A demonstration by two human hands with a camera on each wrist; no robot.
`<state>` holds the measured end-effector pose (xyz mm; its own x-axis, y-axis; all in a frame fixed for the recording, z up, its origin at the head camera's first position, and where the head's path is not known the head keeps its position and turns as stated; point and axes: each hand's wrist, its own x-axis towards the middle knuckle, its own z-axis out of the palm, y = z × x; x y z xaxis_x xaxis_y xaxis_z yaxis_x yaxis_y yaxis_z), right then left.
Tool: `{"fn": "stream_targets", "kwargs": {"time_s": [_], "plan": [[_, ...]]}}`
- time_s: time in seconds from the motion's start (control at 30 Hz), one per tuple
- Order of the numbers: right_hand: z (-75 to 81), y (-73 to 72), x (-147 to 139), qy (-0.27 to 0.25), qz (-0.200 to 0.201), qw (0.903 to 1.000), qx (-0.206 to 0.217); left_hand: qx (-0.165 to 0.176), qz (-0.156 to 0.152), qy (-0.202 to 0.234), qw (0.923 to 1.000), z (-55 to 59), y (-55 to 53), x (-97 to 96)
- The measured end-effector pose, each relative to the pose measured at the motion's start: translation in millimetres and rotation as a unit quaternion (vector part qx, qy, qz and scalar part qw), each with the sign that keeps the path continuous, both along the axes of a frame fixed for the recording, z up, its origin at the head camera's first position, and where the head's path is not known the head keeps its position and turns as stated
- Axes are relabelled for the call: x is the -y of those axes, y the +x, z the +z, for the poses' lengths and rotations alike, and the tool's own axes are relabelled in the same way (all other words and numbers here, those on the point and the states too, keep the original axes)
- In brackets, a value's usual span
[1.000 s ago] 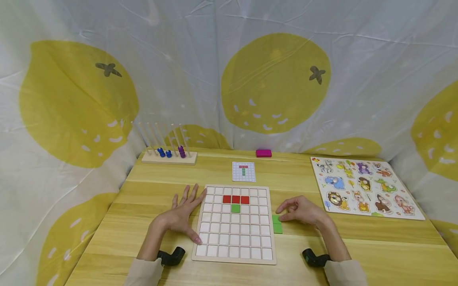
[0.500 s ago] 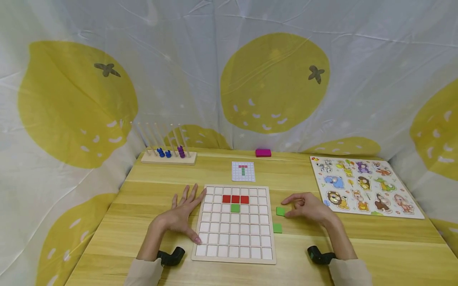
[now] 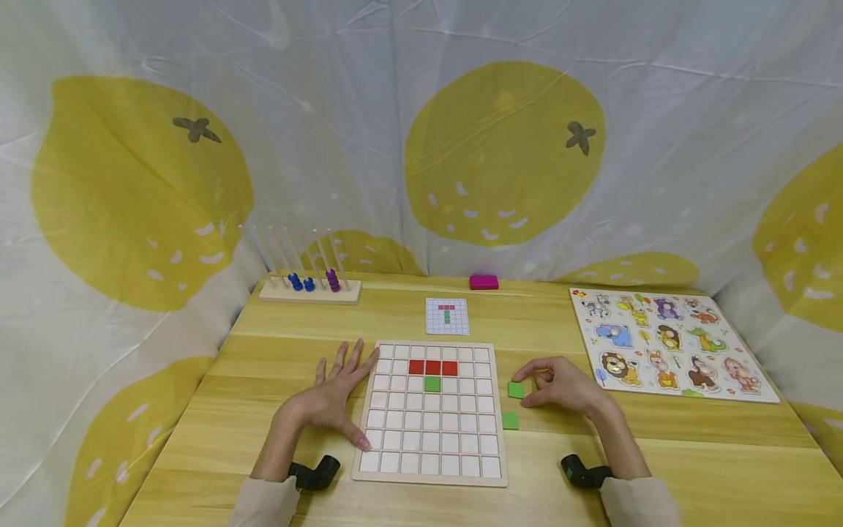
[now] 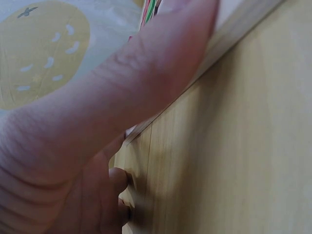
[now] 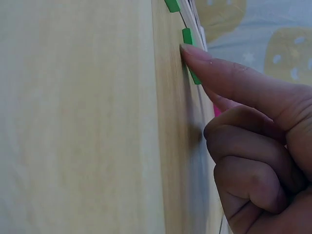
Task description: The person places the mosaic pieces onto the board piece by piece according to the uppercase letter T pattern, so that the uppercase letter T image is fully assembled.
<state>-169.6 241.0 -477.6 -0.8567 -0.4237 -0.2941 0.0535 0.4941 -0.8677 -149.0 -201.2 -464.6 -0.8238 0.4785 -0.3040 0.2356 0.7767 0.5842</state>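
Note:
A wooden grid board (image 3: 502,454) lies on the table with white squares. Three red tiles (image 3: 432,367) form a row in it, and one green tile (image 3: 432,383) sits just below the middle one. With fingers spread, my left hand (image 3: 329,399) rests along the board's left edge, its thumb (image 4: 161,58) touching the rim. My right hand (image 3: 560,384) pinches a loose green square tile (image 3: 516,390) between thumb (image 5: 209,61) and index finger, at the table surface right of the board. Another green tile (image 3: 510,420) lies nearer, by the board's right edge.
Behind the board lies a pattern card (image 3: 447,317) showing a red and green T. A magenta block (image 3: 484,282) sits at the back. A peg stand (image 3: 311,291) with blue and purple beads is back left, an animal puzzle board (image 3: 672,344) on the right. A lemon-print curtain (image 3: 369,146) hangs behind.
My right hand has slid one green tile to the right, apart from the other green tile, and its index finger has come in to the tile's far edge. The left hand has stayed put.

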Motion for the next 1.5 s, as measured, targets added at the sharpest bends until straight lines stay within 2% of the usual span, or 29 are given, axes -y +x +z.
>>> {"fn": "stream_targets", "kwargs": {"time_s": [0.3,0.5,0.87,1.17,1.33,1.5], "plan": [[3.0,0.1,3.9,-0.017,-0.005,0.9998,-0.001,-0.001,0.003,-0.002,1.0000,0.8,0.2,0.7],[2.9,0.1,3.4,-0.009,-0.002,0.9999,-0.012,0.000,0.005,0.000,1.0000,1.3,0.4,1.1],[11.8,-0.6,10.9,-0.016,-0.043,0.9982,-0.038,0.000,0.006,-0.003,1.0000,-0.4,0.3,1.7],[21.4,5.0,55.1,-0.030,-0.055,0.9978,-0.019,-0.002,0.005,-0.001,1.0000,-1.2,0.1,1.3],[19.8,10.9,87.9,-0.022,-0.077,0.9968,-0.006,-0.004,0.002,-0.001,1.0000,-1.1,0.4,0.5],[15.6,16.4,116.2,-0.037,-0.072,0.9967,-0.001,-0.007,-0.003,0.000,1.0000,-0.4,0.7,0.1]]}}
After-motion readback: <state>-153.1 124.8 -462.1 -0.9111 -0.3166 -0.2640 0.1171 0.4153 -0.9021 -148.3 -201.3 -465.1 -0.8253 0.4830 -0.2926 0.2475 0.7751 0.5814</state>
